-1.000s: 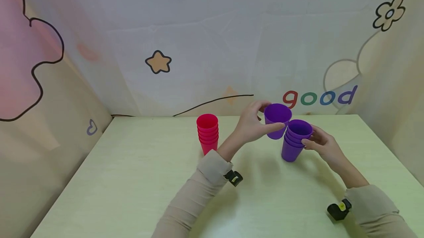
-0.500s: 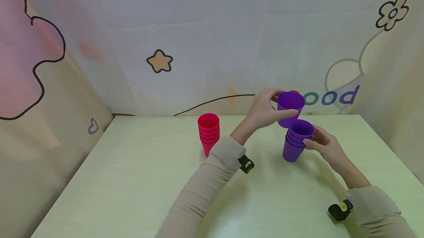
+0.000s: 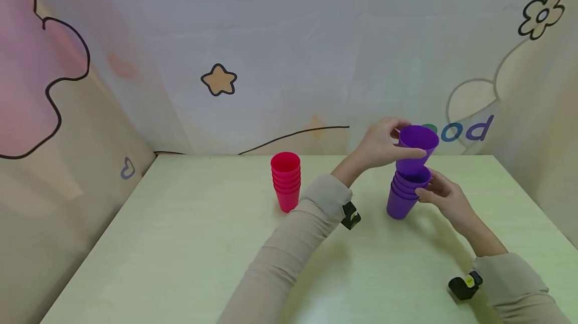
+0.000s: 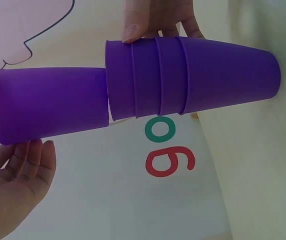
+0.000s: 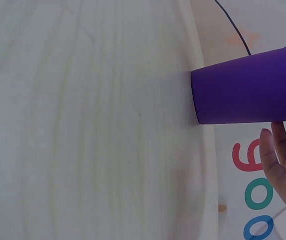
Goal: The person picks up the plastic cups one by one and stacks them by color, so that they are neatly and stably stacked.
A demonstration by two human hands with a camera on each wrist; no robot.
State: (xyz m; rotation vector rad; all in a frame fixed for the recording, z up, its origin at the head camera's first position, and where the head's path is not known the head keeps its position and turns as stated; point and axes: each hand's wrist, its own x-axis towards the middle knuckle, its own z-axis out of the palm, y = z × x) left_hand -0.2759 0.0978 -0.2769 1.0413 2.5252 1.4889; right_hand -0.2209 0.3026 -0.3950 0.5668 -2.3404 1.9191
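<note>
My left hand [image 3: 383,144] holds a single purple cup [image 3: 418,139], pinched between thumb and fingers near its rim, mouth up. Below it stands a stack of nested purple cups [image 3: 400,205] on the table. My right hand [image 3: 451,204] grips that stack at the upper right side, thumb in front. In the left wrist view the single cup's base [image 4: 100,97] meets the top rim of the stack [image 4: 222,75], slightly offset; whether they touch I cannot tell. The right wrist view has the stack's bottom cup [image 5: 247,92] with my right fingers [image 5: 270,155] beside it.
A stack of several red cups [image 3: 287,197] stands upright left of my left forearm. The pale green table [image 3: 180,244] ends at a printed cloth backdrop [image 3: 271,63]. Black wrist cameras [image 3: 465,285] sit under both sleeves.
My left hand has carried the single purple cup up and to the right, from beside the purple stack to over its mouth. The right hand and the stack have stayed nearly still.
</note>
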